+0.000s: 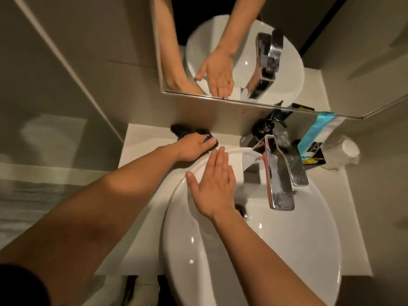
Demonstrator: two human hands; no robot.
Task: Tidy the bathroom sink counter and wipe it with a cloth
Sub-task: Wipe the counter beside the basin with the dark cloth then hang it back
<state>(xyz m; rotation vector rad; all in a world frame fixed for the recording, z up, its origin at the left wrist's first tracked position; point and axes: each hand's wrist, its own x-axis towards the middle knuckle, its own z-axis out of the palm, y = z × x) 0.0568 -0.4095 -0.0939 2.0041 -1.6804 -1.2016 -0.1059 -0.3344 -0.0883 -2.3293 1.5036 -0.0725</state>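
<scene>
My left hand (pixel 194 146) presses a dark cloth (pixel 183 130) onto the white counter (pixel 141 146) at the back left, close to the wall under the mirror. The fingers are curled over the cloth, and part of it is hidden beneath the hand. My right hand (pixel 213 184) lies flat and open on the far left rim of the white round basin (pixel 254 250), fingers together and pointing to the wall, holding nothing.
A chrome tap (pixel 280 180) juts over the basin. Behind it stand a black pump bottle (pixel 265 127), a blue and white packet (pixel 318 138) and a white plastic container (pixel 344 151). A mirror (pixel 242 51) hangs above. A grey partition wall runs on the left.
</scene>
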